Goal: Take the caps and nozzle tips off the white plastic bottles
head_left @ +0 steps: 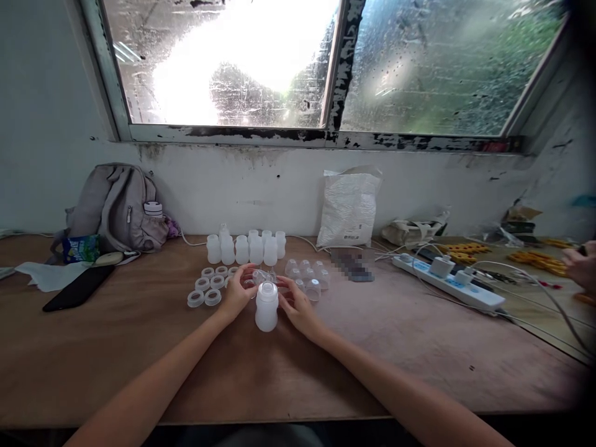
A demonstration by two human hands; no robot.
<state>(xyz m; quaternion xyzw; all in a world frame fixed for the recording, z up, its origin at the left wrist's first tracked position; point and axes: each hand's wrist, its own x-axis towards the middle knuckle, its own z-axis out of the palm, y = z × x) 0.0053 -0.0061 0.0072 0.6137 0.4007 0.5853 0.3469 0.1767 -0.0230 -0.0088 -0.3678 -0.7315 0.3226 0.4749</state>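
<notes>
A milky white baby bottle (267, 313) stands upright on the table between my hands. Just behind its top, my left hand (238, 290) pinches a clear plastic piece (263, 277), partly hidden by the fingers. My right hand (298, 305) reaches the same piece from the other side, its fingers curved beside the bottle's neck. Clear collar rings (213, 297) lie in rows by my left hand. Clear domed caps (313, 289) stand grouped beyond my right hand. More white bottles (241, 249) line up at the back, one topped with a clear nipple (223, 229).
At the left are a grey backpack (118, 205), a black phone (79, 288) and a tissue (49, 274). A white bag (349, 208) leans on the wall. A power strip (447, 284) with cables lies at the right, near another person's hand (582, 264) and yellow parts (537, 261).
</notes>
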